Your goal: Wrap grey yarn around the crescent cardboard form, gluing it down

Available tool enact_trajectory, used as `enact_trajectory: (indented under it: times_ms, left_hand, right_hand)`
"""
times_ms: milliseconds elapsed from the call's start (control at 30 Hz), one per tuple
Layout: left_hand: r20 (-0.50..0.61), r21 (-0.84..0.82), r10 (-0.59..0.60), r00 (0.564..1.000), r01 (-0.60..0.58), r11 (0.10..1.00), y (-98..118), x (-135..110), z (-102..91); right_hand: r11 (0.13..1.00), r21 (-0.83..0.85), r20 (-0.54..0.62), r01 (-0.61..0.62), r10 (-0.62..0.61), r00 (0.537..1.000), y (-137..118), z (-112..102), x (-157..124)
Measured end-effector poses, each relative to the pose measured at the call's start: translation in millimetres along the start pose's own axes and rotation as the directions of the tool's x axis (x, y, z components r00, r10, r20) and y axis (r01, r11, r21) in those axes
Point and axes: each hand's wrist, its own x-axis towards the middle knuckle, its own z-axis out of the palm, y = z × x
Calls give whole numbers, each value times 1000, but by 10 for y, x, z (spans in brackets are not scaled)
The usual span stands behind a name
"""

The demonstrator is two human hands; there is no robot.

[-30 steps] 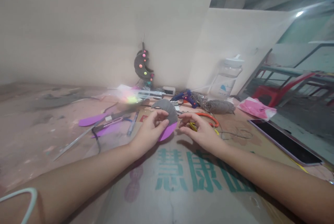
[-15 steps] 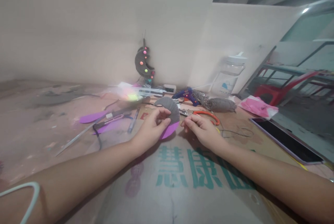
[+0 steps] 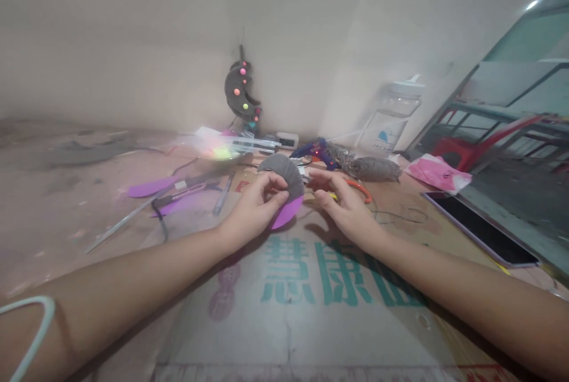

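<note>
My left hand (image 3: 262,201) pinches a purple crescent-shaped piece (image 3: 288,214) whose upper part is wrapped in grey yarn (image 3: 284,171). The fingers and thumb close on its inner curve, and the lower end is bare purple. To the right of it, my right hand (image 3: 340,201) has thumb and fingers apart, with nothing visible between them. Behind that hand lie orange-handled scissors (image 3: 362,189), partly hidden. A skein of grey yarn (image 3: 376,168) rests farther back, and a loose strand (image 3: 400,216) runs over the cardboard.
Printed cardboard (image 3: 249,340) covers the work surface. A blue glue gun (image 3: 317,150) and a clear bottle (image 3: 393,115) stand behind. At the right lies a phone (image 3: 480,231); purple pieces (image 3: 151,186) lie left. A decorated grey crescent (image 3: 237,91) hangs against the wall.
My right hand has opened from a closed pinch, its fingers now spread. My left hand keeps its grip on the crescent. The whole view has shifted slightly.
</note>
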Motion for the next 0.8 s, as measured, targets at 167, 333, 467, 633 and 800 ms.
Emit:
enact_trajectory:
  times_ms: [167,333,467,633,800]
  left_hand:
    - [44,28,24,999,-26,999,56,-15,1]
    - [39,49,37,999,-39,998,81,-25,-10]
    - [41,92,36,999,-40,995,76,-37,-9]
    - [112,-17,-78,991,80,997,49,-24,6]
    - [147,-126,-168,975,187,974,18,32,-8]
  right_hand:
    - [998,-56,54,-37,40,998,8,17,3]
    - [982,-187,141,12,15,990,-69,74,-14]
    - [984,-168,150,-54,80,986,-116,86,-25]
    - [969,-238,10,61,-60,998,-104,49,-22]
    - [720,-463,118,517,-528,841,-40,-32,-8]
